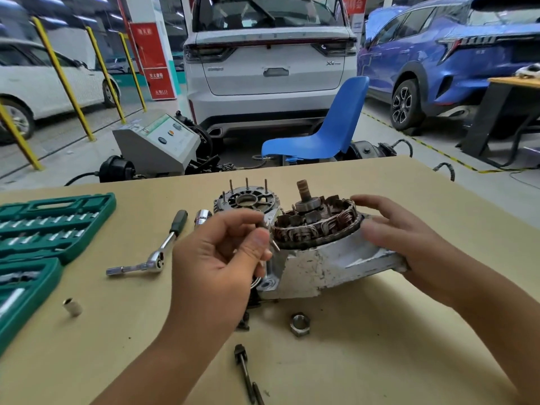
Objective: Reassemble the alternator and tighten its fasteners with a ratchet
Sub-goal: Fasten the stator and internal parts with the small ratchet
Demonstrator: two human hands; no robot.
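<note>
Head view. Alternator (321, 244) sits mid-table (409, 331), windings and shaft facing up, silver housing below. Right hand (409, 244) rests against its right side, fingers spread and relaxed. Left hand (222, 258) just left of it, fingers curled, pinching a thin bolt (274, 244) at the housing edge. End cover (248, 200) with upright studs stands behind. Ratchet (157, 252) lies left of the hand. Green socket case (58, 229), open, holds rows of sockets. Loose nut (299, 324) near front.

Hands (225, 258) on alternator (315, 247), perhaps steadying.
</note>
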